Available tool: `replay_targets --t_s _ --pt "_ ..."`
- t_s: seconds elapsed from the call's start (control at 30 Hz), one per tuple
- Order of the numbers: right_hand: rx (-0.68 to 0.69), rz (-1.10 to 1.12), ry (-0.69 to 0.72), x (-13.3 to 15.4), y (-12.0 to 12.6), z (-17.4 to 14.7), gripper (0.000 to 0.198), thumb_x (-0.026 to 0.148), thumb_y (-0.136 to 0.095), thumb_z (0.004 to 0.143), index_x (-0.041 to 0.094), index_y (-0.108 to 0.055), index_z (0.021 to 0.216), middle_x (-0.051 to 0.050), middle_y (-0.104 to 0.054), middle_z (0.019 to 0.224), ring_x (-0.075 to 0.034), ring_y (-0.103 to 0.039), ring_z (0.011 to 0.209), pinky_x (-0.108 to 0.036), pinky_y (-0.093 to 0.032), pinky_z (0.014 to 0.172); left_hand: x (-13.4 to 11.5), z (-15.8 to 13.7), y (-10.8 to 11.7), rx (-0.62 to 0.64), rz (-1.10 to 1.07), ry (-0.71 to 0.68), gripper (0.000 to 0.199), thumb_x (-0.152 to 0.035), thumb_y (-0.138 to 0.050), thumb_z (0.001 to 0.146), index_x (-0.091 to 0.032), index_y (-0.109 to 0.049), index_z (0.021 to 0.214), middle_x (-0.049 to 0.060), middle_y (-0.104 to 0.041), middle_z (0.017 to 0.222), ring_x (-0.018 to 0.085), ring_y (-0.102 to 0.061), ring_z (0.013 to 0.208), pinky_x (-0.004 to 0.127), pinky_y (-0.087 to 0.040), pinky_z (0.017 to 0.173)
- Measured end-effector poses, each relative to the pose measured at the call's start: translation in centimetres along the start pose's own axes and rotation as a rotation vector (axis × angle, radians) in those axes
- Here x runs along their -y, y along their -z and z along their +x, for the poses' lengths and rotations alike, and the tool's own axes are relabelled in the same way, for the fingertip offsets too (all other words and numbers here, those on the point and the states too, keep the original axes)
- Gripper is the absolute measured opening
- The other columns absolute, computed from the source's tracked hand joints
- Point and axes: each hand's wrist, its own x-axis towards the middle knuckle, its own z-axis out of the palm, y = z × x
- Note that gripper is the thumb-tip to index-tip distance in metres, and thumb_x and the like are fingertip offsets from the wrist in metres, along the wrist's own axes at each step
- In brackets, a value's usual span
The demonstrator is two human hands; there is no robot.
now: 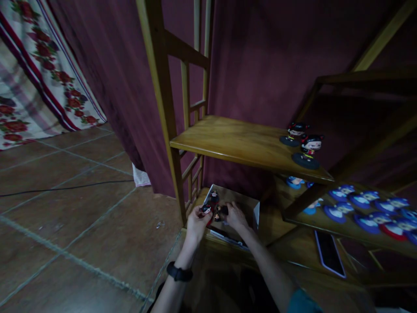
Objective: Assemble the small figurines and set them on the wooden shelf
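a small figurine (206, 209) is pinched by the left hand (196, 222); the right hand (235, 216) is curled on another in the cardboard box (247, 204). each should be lifted gently by its base.

Both forearms were bare from wrist to elbow. The left hand (196, 222) had no glove or ring that could be made out, and a black band with a flat, dark, rounded-rectangular face, a watch or tracker, sat snug round its wrist. The right hand (235, 216) was likewise bare, with a teal short sleeve edge showing near the elbow.
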Motion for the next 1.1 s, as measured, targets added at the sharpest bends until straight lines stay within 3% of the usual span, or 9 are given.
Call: replay_targets --t_s 0.1,0.2,0.3,0.47,0.87,1.1 --pt "0.075 0.536 -0.072 0.3 1.4 -2.6 0.035 0.029 -0.054 0.074 0.017 -0.056 0.107 -0.01 -0.062 0.111 -0.022 -0.058 0.1 -0.037 -0.045 0.086 -0.3 -0.4 -0.4 0.069 -0.047 0.083 0.03 -0.029 -0.075 0.05 -0.013 -0.059 0.07 -0.002 -0.06 0.06 0.009 -0.053 0.055 0.022 -0.042 0.059" --pt "0.197 1.11 -0.168 0.3 2.2 -4.9 0.028 0.03 -0.056 0.075 0.015 -0.06 0.099 -0.008 -0.066 0.102 -0.018 -0.061 0.094 -0.036 -0.048 0.086 -0.6 -1.0 -0.8 0.114 -0.108 0.116 0.03 -0.029 -0.077 0.049 -0.012 -0.061 0.068 -0.001 -0.061 0.059 0.009 -0.053 0.054 0.022 -0.042 0.058" --pt "0.229 1.405 -0.24 0.5 2.2 -5.9 0.022 0.024 -0.059 0.074 0.013 -0.061 0.093 -0.006 -0.068 0.098 -0.016 -0.062 0.094 -0.031 -0.048 0.089 -0.7 -1.5 -1.1 0.139 -0.151 0.12 0.031 -0.027 -0.078 0.05 -0.012 -0.062 0.073 0.0 -0.063 0.063 0.008 -0.053 0.054 0.021 -0.043 0.058" --pt "0.304 1.434 -0.282 1.6 1.3 -5.7 0.02 0.018 -0.061 0.074 0.011 -0.063 0.092 -0.007 -0.069 0.095 -0.015 -0.063 0.089 -0.029 -0.05 0.088 -0.5 -1.7 -1.2 0.154 -0.166 0.089 0.036 -0.026 -0.078 0.052 -0.013 -0.064 0.082 0.001 -0.065 0.071 0.009 -0.056 0.061 0.02 -0.044 0.061" --pt "0.336 1.379 -0.128 2.7 1.6 -5.6 0.026 0.018 -0.067 0.07 0.017 -0.063 0.096 -0.005 -0.069 0.098 -0.017 -0.064 0.092 -0.038 -0.044 0.095 0.5 -1.1 -1.1 0.216 -0.058 0.085 0.041 -0.028 -0.074 0.058 -0.015 -0.063 0.096 0.001 -0.064 0.075 0.01 -0.055 0.065 0.02 -0.041 0.061" --pt "0.37 1.336 -0.063 2.7 1.6 -5.6 0.031 0.021 -0.069 0.068 0.016 -0.063 0.098 -0.007 -0.067 0.105 -0.021 -0.059 0.103 -0.043 -0.038 0.1 0.6 -1.2 -1.1 0.232 0.039 -0.009 0.037 -0.026 -0.071 0.062 -0.015 -0.061 0.096 0.001 -0.062 0.077 0.01 -0.053 0.064 0.02 -0.041 0.061"
